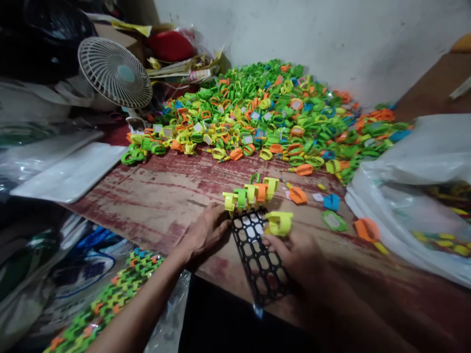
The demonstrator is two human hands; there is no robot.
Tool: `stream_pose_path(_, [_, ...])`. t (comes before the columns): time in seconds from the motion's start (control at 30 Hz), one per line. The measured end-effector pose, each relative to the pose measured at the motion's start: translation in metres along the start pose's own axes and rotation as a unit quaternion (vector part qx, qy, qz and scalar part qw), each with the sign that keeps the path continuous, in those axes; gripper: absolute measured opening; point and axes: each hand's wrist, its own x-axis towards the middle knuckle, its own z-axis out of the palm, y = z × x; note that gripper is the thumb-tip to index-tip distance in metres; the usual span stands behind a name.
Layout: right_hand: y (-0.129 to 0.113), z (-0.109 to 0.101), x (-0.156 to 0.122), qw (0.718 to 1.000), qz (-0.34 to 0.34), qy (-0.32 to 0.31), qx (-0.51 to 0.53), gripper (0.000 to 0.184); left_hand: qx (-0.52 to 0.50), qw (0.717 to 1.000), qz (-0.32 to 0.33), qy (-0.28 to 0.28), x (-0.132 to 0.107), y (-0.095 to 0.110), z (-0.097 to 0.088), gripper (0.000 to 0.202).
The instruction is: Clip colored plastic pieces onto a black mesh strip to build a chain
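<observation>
- Black grid card (262,264) lies on the worktop (162,196) at 6 o'clock, one row of clips (250,192) seated.
- Right hand (300,255) fingers pinch a yellow clip (279,223); a blurred, hasty press could miss its slot.
- Left hand (206,233) lies open on the card's edge, gripping nothing; the card may slide.

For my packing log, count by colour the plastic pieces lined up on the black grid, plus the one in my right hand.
Row on the black grid:
Yellow pieces: 3
Green piece: 1
Orange piece: 1
In the right hand, held yellow piece: 1
Total: 6
</observation>
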Motion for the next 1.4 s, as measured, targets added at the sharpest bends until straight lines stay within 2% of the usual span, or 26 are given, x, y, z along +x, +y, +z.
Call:
stream_pose_path(0.07, [-0.009,0.013,0.0,1.0,-0.02,-0.005,-0.014,0.028,-0.003,1.0,0.008,-0.011,-0.002,-0.004,0.001,0.032])
stream_pose_path(0.23, [-0.015,0.022,0.004,0.998,-0.018,0.045,-0.035,0.032,0.003,1.0,0.014,0.003,-0.007,-0.007,0.004,0.04])
stream_pose_path(0.43, [-0.025,0.053,0.009,0.993,-0.07,0.042,0.09,0.023,0.046,0.999,0.022,-0.009,-0.015,0.008,0.004,0.039])
stream_pose_path(0.53, [-0.023,0.062,0.015,0.99,-0.101,0.038,0.096,0.021,0.011,1.0,-0.004,0.003,-0.019,0.011,0.004,0.052])
stream_pose_path(0.6, [-0.021,0.064,0.016,0.989,-0.128,0.045,0.062,0.019,-0.025,1.0,-0.016,0.002,-0.021,0.01,0.007,0.065])
stream_pose_path(0.67, [-0.018,0.065,0.016,0.986,-0.157,0.06,0.021,0.016,-0.056,0.998,-0.011,-0.003,-0.021,0.007,0.013,0.07])
stream_pose_path(0.8, [-0.019,0.066,0.017,0.978,-0.196,0.071,-0.016,0.016,-0.072,0.997,0.013,0.038,-0.018,0.0,0.028,0.062])
stream_pose_path(1.0, [-0.025,0.067,0.018,0.981,-0.187,0.046,-0.011,0.016,-0.012,0.996,0.044,0.072,-0.015,0.002,0.034,0.048])
stream_pose_path(1.17, [-0.025,0.065,0.019,0.981,-0.19,0.008,-0.045,0.015,-0.017,0.998,0.015,0.058,-0.015,0.0,0.033,0.046])
stream_pose_path(1.4, [-0.022,0.063,0.026,0.974,-0.216,0.001,-0.062,0.018,-0.035,0.998,-0.002,0.061,-0.013,-0.001,0.037,0.047])
